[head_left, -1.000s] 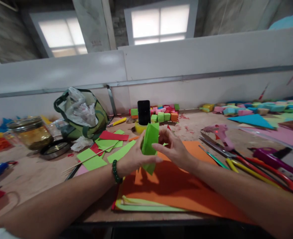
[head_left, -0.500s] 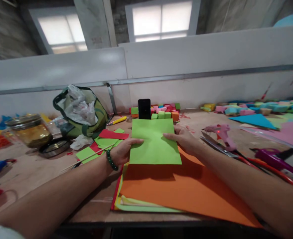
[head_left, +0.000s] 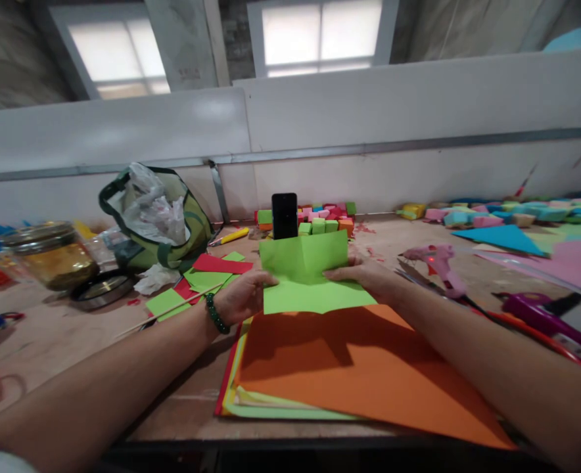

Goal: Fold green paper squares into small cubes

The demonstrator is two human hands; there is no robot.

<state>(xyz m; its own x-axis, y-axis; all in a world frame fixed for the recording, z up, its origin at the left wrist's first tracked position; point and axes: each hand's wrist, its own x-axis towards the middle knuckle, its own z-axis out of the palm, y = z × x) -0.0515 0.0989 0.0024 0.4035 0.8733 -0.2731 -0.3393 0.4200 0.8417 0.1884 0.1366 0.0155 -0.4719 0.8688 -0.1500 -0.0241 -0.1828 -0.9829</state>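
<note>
A bright green sheet of paper is held up between my two hands, bent across its middle, its far half tilted upward with an upright crease. My left hand, with a dark green bead bracelet at the wrist, pinches the left edge, thumb on top. On the right edge, my right hand grips the same sheet, thumb lying over it. The fingers beneath the paper are hidden. Under the sheet lies a stack of coloured paper with an orange sheet on top.
Behind the green sheet stands a black phone beside small coloured paper blocks. Cut paper pieces, a yellow cutter, a bag and a glass jar are leftward. Pink and purple glue guns lie rightward.
The green sheet was nearly flat; now it is bent across the middle, its far half raised and its near edge curved. Both hands keep hold of its sides.
</note>
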